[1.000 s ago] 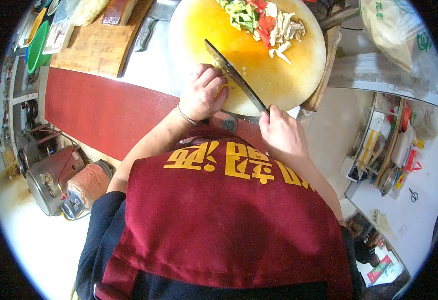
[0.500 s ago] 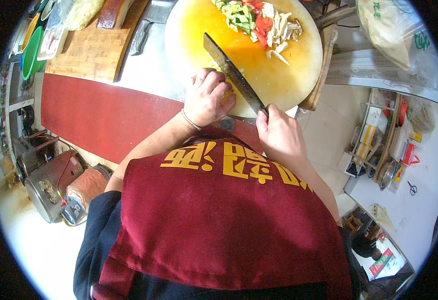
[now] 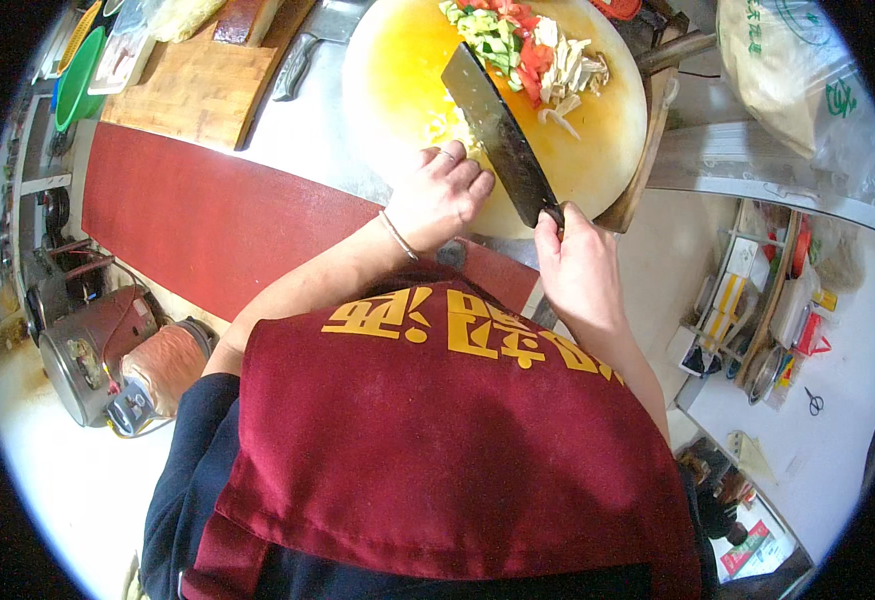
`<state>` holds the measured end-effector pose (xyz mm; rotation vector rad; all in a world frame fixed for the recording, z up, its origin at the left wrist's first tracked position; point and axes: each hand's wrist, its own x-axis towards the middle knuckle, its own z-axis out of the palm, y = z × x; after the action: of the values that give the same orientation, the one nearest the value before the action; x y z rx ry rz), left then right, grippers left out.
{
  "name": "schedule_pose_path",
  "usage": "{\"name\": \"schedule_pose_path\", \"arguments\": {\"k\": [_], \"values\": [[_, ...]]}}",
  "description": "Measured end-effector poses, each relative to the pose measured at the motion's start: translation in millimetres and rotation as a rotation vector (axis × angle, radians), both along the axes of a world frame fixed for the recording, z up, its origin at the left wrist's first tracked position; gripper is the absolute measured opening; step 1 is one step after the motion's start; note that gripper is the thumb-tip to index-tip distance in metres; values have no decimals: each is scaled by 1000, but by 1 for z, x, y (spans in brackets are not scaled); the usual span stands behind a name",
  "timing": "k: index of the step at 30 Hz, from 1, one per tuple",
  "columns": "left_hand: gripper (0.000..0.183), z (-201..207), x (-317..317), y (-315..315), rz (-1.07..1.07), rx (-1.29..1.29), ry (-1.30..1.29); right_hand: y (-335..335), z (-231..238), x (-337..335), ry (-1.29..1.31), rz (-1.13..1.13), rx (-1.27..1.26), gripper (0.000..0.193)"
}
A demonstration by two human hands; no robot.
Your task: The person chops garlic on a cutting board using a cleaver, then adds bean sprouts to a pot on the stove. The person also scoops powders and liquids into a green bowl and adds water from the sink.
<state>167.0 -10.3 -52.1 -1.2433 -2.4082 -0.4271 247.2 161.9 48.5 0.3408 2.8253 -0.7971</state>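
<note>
My right hand [image 3: 580,262] grips the handle of a dark-bladed cleaver [image 3: 503,135], whose broad blade leans over the round chopping board [image 3: 598,170]. Curled at the board's near edge is my left hand [image 3: 441,197], its fingertips bent down on pale yellow food [image 3: 475,148] just left of the blade. Small cut bits of the same colour lie beyond those fingers. Past the blade sit chopped green vegetable [image 3: 488,35], red pieces that look like tomato [image 3: 535,65] and torn whitish pieces [image 3: 573,70]. My fingers hide part of the yellow food.
A wooden board [image 3: 193,90] stands at the far left, with a second knife [image 3: 296,68] beside it. A green basin [image 3: 80,95] is further left. A plastic bag [image 3: 773,70] hangs at the far right. Scissors [image 3: 815,401] lie on the white surface at right.
The cleaver has turned to show more of its blade face, and its tip has moved right. More cut yellow bits show beyond my left fingers. The whole view has shifted slightly.
</note>
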Motion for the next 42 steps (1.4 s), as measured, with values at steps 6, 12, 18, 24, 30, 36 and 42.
{"name": "schedule_pose_path", "arguments": {"k": [6, 12, 18, 24, 30, 36, 42], "values": [[12, 9, -4, 9, -4, -82, -26, 10, 2, -3, 21, -28, -21, 27], [15, 28, 24, -71, 273, 244, -424, 17, 2, -1, 8, 12, -8, 28], [28, 25, 210, -279, 862, -158, -1421, 21, 2, 3, -67, -19, -39, 28], [29, -26, 440, -395, 1203, -552, -1896, 22, 2, 6, 15, -4, -44, 24], [31, -99, 260, -329, 1020, -396, -1185, 16, 14, 3, -23, 17, -24, 25], [22, 24, 24, -80, 213, 353, -501, -2, 11, 4, -64, 71, 59, 27], [29, -3, -1, -24, 188, 313, -473, -11, 9, 8, -50, -17, 14, 26]]}}
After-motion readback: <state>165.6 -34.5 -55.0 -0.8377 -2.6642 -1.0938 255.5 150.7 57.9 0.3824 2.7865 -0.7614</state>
